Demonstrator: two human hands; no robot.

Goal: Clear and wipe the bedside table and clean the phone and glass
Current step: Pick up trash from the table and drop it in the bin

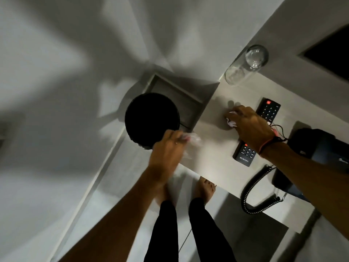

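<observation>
Both hands pick up rubbish at the bedside table (211, 163)

The pale table carries a black phone (319, 148) at the right edge, its coiled cord (253, 193) hanging over the front, a clear glass (245, 63) at the far edge, and two black remotes (268, 110) beside the phone; a round black bin (151, 118) stands left of it (floor level). The right hand (251, 125) curls its fingers onto a crumpled white scrap (230, 121) on the tabletop; the left hand (168, 150), blurred, pinches a clear wrapper (192, 140) at the bin's rim

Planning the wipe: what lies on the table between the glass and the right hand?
Nothing: in the head view, the tabletop between glass and right hand is bare.
</observation>
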